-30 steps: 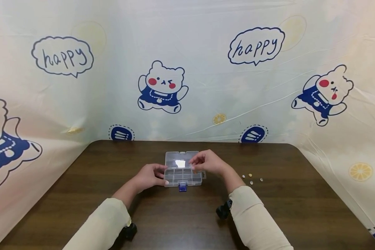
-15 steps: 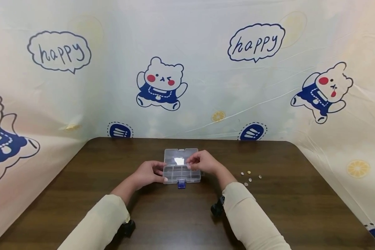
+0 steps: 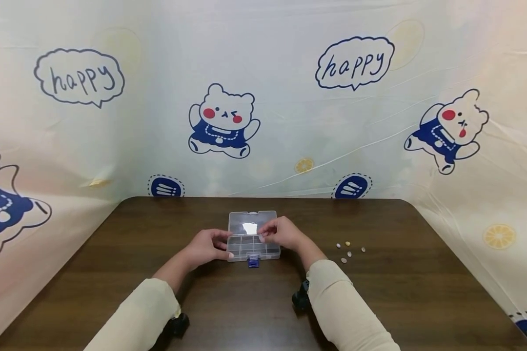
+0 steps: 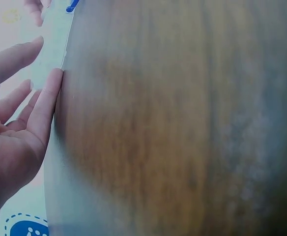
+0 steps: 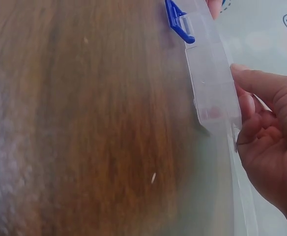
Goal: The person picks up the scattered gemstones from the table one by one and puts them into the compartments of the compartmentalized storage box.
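A clear plastic compartment box (image 3: 268, 254) with a blue latch (image 3: 253, 262) lies on the table, its transparent lid (image 3: 239, 222) raised at the back. My left hand (image 3: 208, 245) grips the box's left end, thumb at the front corner and fingers farther back. My right hand (image 3: 283, 233) is over the compartments, thumb and fingertips close together near the hinge line. In the right wrist view, the right hand (image 5: 271, 118) has its thumb tip at the top of the box wall (image 5: 215, 83) and its other fingers curled; I cannot tell whether a small piece is between them.
Several small pale pebble-like pieces (image 3: 349, 254) and a yellowish one (image 3: 348, 243) lie on the brown wooden table (image 3: 254, 312), right of the right forearm. A printed cloth (image 3: 281, 122) with bears hangs behind the table. Black wrist cameras (image 3: 300, 296) sit at both cuffs.
My right hand has shifted left over the compartments, and its forearm has moved left, uncovering one more pale piece. My left hand keeps its grip on the box.
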A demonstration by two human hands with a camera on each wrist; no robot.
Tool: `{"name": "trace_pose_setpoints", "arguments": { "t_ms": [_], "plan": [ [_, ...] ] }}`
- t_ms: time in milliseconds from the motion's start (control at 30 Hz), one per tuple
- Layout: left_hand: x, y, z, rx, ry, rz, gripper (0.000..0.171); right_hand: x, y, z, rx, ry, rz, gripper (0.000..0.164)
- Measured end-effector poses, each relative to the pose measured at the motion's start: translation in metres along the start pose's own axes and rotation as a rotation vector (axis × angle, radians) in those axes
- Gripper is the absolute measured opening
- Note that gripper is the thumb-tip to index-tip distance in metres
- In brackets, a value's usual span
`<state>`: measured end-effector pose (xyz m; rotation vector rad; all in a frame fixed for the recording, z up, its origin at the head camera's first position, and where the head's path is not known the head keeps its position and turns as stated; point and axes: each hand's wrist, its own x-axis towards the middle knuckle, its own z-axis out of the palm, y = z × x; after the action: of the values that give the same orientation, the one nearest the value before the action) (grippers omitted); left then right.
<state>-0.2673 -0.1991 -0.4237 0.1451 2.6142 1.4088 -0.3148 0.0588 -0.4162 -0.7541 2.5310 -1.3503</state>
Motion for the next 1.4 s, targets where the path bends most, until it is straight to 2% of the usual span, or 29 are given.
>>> {"name": "trace_pose_setpoints", "arguments": {
  "t_ms": [767,1167,1400],
  "plan": [
    [-0.003,0.004,-0.001,0.006,0.008,-0.005,0.063,-0.004,-0.002,-0.002,-0.002,-0.024,0.021,0.018],
    [0.001,0.005,-0.003,-0.010,-0.004,-0.003,0.064,-0.019,-0.010,-0.019,0.016,-0.011,-0.005,0.026],
    [-0.001,0.000,-0.002,-0.016,-0.001,-0.009,0.064,-0.029,-0.011,-0.025,0.033,-0.028,-0.019,0.031]
  ]
}}
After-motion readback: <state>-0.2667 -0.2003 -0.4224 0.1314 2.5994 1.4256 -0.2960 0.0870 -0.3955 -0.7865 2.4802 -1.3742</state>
